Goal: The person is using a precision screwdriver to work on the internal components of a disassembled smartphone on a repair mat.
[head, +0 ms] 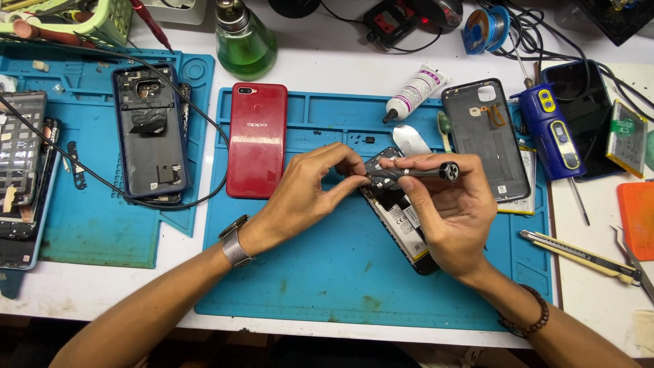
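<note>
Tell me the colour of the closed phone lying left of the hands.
Red: the phone has a glossy red back, clearest in the head view.

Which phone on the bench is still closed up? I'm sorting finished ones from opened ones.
The red phone, lying back-up at the left edge of the middle blue mat. The dark phone to its left and the one under the hands show their insides.

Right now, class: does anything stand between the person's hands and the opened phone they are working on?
Nothing visible does. The left hand pinches at the opened phone on the blue mat, and the right hand holds a screwdriver directly over it. The red phone lies apart, to the side.
</note>
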